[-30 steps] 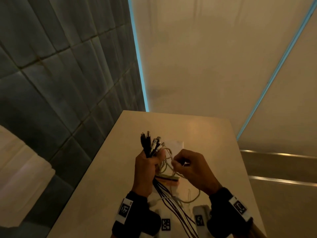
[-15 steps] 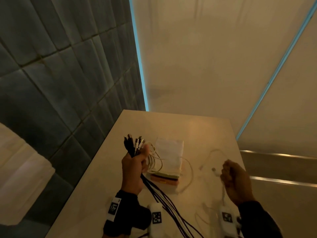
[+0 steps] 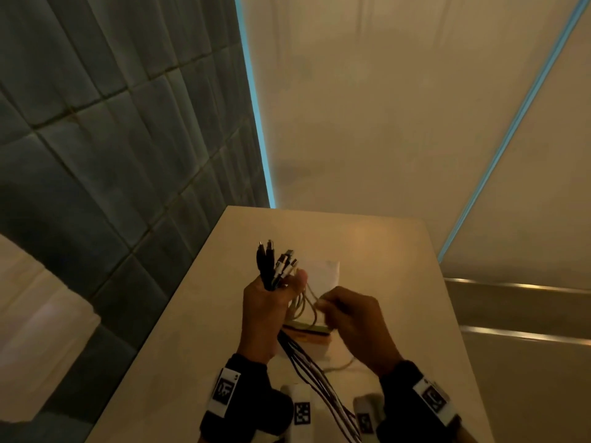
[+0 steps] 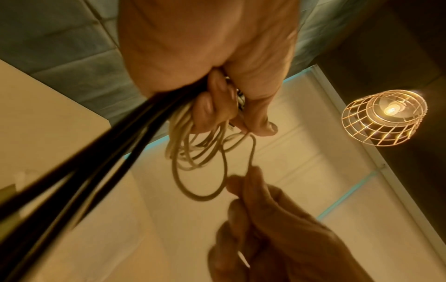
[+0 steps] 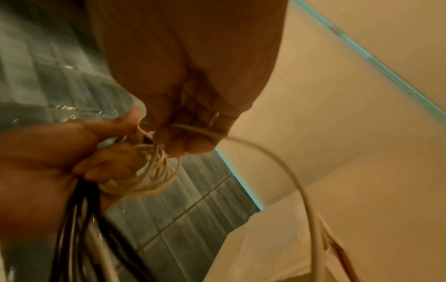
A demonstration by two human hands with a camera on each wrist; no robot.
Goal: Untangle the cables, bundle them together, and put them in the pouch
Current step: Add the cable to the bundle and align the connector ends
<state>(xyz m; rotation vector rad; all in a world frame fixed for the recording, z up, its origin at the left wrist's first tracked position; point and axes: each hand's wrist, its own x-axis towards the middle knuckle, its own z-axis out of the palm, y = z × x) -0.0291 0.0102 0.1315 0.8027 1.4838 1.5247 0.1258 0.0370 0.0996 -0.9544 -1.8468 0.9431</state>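
Note:
My left hand [image 3: 271, 302] [image 4: 217, 91] grips a bundle of cables [image 3: 275, 266], plugs sticking up, black leads [image 3: 307, 362] [image 4: 79, 167] trailing down toward me. White cable loops [image 3: 302, 306] [image 4: 193, 150] [image 5: 149, 177] hang from the same fist. My right hand [image 3: 345, 314] [image 5: 190, 122] pinches the white cable [image 5: 284, 171] right beside the left hand's thumb. The pale pouch [image 3: 323, 273] lies flat on the table behind both hands, mostly hidden by them.
The beige table [image 3: 192, 330] is narrow, with a grey tiled wall [image 3: 96, 155] along its left edge and a drop at its right edge. A wire-cage lamp [image 4: 383, 118] hangs overhead. A slack white cable [image 3: 339, 367] lies on the table near me.
My right hand has come back from the right side of the table to the left hand, bringing the white cable with it. The left hand moved slightly right with its bundle.

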